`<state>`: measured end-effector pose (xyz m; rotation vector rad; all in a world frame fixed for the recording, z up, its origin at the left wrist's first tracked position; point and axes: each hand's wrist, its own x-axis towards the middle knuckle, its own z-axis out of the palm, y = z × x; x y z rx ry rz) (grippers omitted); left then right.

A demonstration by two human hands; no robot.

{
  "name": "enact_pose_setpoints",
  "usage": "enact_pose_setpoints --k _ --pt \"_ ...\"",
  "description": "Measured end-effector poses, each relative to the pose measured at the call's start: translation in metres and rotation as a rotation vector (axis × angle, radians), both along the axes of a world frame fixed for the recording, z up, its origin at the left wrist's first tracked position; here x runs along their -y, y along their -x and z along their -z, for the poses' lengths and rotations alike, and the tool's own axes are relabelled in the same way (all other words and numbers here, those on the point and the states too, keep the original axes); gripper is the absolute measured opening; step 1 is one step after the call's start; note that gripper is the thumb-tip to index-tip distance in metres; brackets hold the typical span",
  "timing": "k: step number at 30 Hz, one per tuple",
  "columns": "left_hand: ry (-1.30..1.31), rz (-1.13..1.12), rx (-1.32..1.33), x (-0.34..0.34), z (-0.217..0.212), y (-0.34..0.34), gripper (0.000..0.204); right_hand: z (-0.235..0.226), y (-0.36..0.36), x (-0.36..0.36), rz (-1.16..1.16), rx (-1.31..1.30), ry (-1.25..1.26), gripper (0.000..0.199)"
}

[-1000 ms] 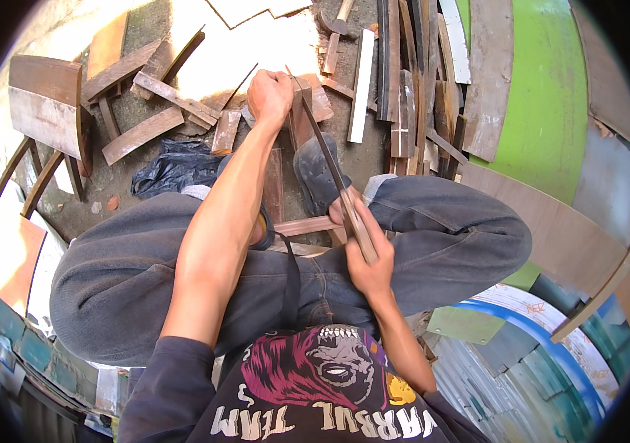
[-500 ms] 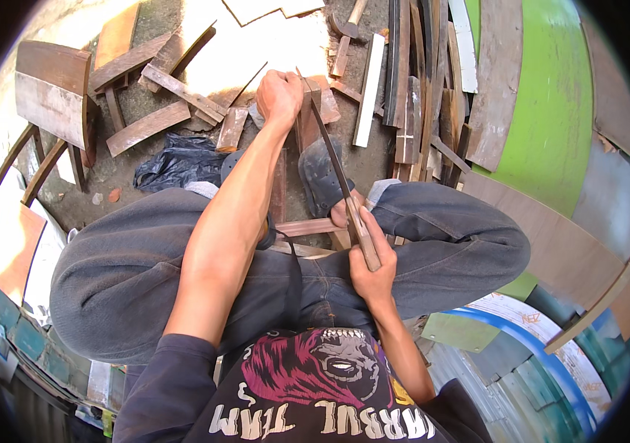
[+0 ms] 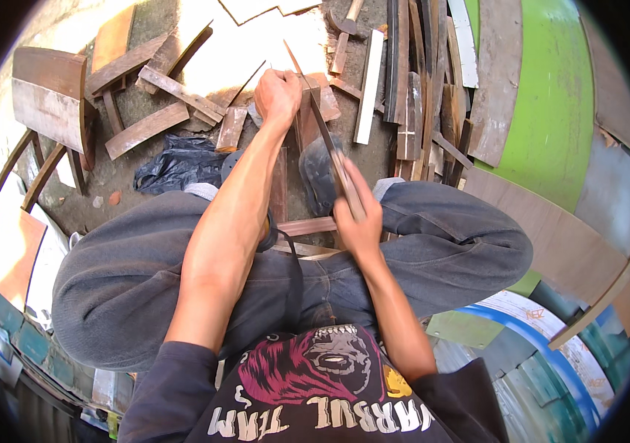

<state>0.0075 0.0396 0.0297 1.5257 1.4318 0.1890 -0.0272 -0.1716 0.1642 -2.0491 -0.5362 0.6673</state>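
My right hand (image 3: 360,226) is wrapped round the wooden handle of a handsaw (image 3: 322,125), whose long dark blade shows nearly edge-on; its teeth cannot be made out. The blade slants forward and left, crossing the far end of a brown wood piece (image 3: 305,127) between my feet. My left hand (image 3: 278,96) is closed in a fist at the left side of that end, holding the wood; its fingertips are hidden. Under the blade is my right foot in a dark rubber clog (image 3: 318,173). A reddish wood bar (image 3: 305,226) lies crosswise nearer my lap.
Wood offcuts (image 3: 149,129) and a crumpled black plastic bag (image 3: 175,161) lie left. A hammer (image 3: 346,26) rests ahead, beside a white strip (image 3: 370,88). Long boards (image 3: 411,111) and a green panel (image 3: 548,103) stand right. A wooden chair-like piece (image 3: 49,100) is far left.
My right hand has pushed the saw forward and slightly left, and the blade's tip now reaches farther past the wood. My left hand has stayed at the wood piece.
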Motion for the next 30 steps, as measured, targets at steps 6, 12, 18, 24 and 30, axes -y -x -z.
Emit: enact_pose_setpoints --k 6,12,18,24,30 --pt "0.014 0.032 -0.026 -0.002 0.004 -0.001 0.033 0.018 -0.014 -0.040 -0.019 0.108 -0.039 0.060" --pt "0.037 0.048 -0.030 -0.003 0.008 0.002 0.033 -0.020 0.016 0.035 0.027 -0.045 0.039 0.060" --pt "0.029 0.063 -0.047 0.001 -0.002 -0.005 0.032 0.044 -0.021 -0.058 0.039 0.045 -0.049 0.059" --pt "0.118 0.050 -0.082 -0.012 -0.005 0.007 0.032 -0.029 0.039 0.007 -0.062 0.040 0.040 0.065" --pt "0.184 0.023 -0.083 -0.003 -0.006 0.002 0.041 0.019 0.015 -0.024 0.024 0.049 -0.007 0.064"
